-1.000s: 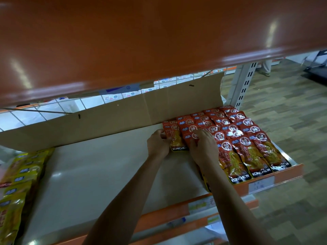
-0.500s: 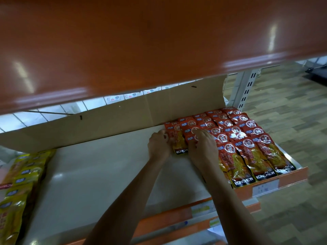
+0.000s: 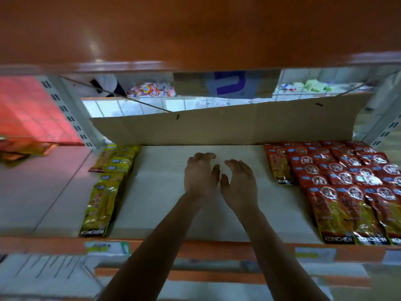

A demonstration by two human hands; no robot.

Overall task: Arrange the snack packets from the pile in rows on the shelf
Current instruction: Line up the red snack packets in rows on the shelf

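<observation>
Red snack packets lie in overlapping rows on the right part of the white shelf. Yellow snack packets lie in a line at the shelf's left. Both my hands hover over the bare middle of the shelf, close together and apart from either group. My left hand has loosely curled fingers and holds nothing. My right hand is relaxed with fingers spread, also holding nothing.
A cardboard sheet stands along the back of the shelf. An orange shelf hangs low overhead. The orange front rail carries price labels. A pink-red panel is at the far left. The picture is motion-blurred.
Both hands have let go of the red packets and moved left to the middle of the shelf. The view has swung left, bringing the yellow packets fully into sight.
</observation>
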